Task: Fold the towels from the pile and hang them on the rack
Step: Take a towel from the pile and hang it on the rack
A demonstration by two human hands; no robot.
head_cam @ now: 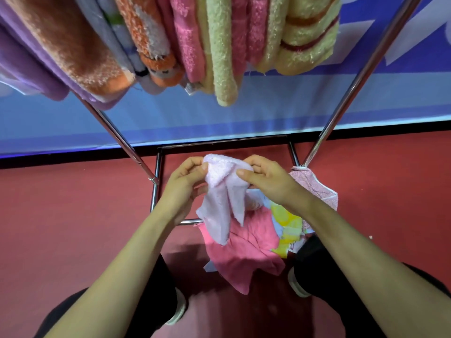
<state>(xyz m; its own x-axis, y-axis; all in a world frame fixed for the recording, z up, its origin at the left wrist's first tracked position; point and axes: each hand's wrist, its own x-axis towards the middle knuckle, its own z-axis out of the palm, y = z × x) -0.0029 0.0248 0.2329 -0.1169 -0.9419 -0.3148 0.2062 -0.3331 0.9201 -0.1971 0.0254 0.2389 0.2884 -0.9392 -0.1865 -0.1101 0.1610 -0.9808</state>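
Note:
A pale pink towel hangs bunched between my two hands above the floor. My left hand pinches its upper left edge, and my right hand grips its upper right edge. Below it, a pile of towels lies on the red floor: a bright pink one on top, a yellow patterned one beside it. Several folded towels hang side by side on the rack's top bar, among them an orange towel and a light green towel.
The rack's chrome legs slant down at left and right to a base frame. A pink checked cloth lies by the right leg. A blue banner covers the wall behind. My shoes stand either side of the pile.

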